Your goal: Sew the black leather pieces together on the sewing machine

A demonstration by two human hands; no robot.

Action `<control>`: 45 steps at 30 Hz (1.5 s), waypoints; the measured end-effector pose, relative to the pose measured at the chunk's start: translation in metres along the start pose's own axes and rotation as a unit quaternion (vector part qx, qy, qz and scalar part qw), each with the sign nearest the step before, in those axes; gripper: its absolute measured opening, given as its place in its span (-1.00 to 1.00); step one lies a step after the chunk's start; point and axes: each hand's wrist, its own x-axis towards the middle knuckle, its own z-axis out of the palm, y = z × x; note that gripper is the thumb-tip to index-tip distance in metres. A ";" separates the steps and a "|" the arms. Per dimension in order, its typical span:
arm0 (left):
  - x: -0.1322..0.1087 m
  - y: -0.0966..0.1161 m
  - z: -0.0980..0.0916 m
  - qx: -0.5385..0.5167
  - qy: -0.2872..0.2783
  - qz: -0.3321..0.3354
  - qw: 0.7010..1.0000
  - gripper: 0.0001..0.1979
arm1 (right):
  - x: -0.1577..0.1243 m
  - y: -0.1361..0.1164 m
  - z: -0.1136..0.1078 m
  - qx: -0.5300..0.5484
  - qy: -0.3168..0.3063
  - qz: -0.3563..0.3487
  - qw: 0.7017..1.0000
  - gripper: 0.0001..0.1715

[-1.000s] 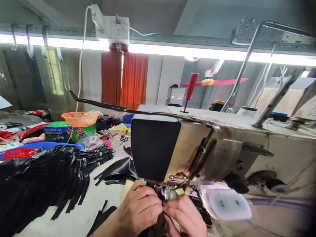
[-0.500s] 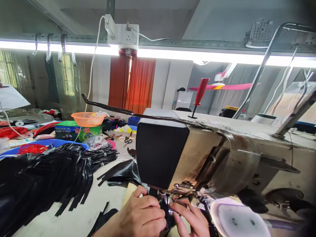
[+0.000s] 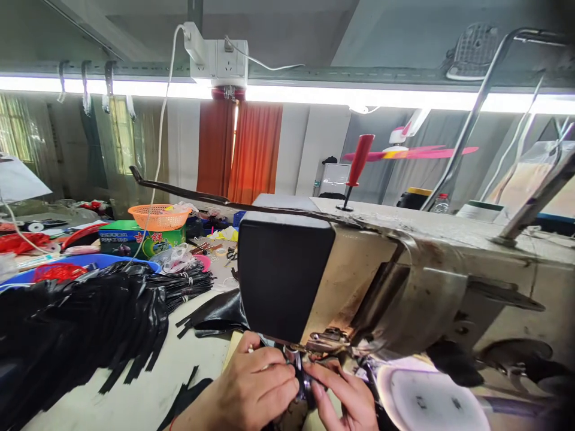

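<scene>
A sewing machine (image 3: pixel 372 269) fills the right half of the view, with a black cover on its head. Below the head, my left hand (image 3: pixel 258 383) is closed with curled fingers on a black leather-like piece (image 3: pixel 299 413). My right hand (image 3: pixel 344 392) pinches the same piece from the right, its fingertips close to the presser foot area. Most of the piece is hidden by my fingers. A glossy black sheet (image 3: pixel 220 314) lies left of the machine head, behind my left hand.
A heap of black strips (image 3: pixel 90 329) covers the table's left. Behind it stand a blue basin (image 3: pixel 99 261), a green box (image 3: pixel 117 239) and an orange basket (image 3: pixel 157 216). A white lamp (image 3: pixel 438 398) glows at right. A red-handled screwdriver (image 3: pixel 360 161) stands on the machine.
The view has shifted slightly, so the machine head appears a little further left. Both hands stay on the black piece, with only small finger movements.
</scene>
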 end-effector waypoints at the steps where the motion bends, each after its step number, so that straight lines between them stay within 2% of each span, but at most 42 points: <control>1: -0.001 0.000 0.001 0.003 -0.002 -0.006 1.000 -0.84 | 0.000 0.000 0.000 0.002 -0.004 0.001 1.000 -0.72; 9: -0.007 0.000 0.005 0.007 -0.005 -0.018 1.000 -0.88 | -0.003 0.000 0.000 -0.004 0.005 0.005 1.000 -0.73; 14: -0.001 -0.001 0.003 0.007 0.010 -0.026 1.000 -0.81 | 0.000 -0.005 -0.002 -0.008 -0.001 0.005 1.000 -0.72; 19: 0.001 -0.002 0.004 0.015 0.014 -0.039 0.999 -0.79 | 0.002 -0.008 -0.001 0.028 -0.013 0.020 0.999 -0.70; 29: -0.005 -0.003 0.005 0.011 0.024 -0.026 0.999 -0.85 | 0.006 -0.012 -0.003 0.057 -0.024 0.042 0.997 -0.71; 37: 0.001 -0.002 0.008 0.013 0.056 -0.040 0.998 -0.83 | -0.002 0.003 0.001 0.016 -0.018 0.024 0.999 -0.75; 45: 0.002 -0.001 0.007 0.008 0.058 -0.041 0.997 -0.81 | -0.002 0.008 0.002 0.060 -0.047 0.025 0.997 -0.73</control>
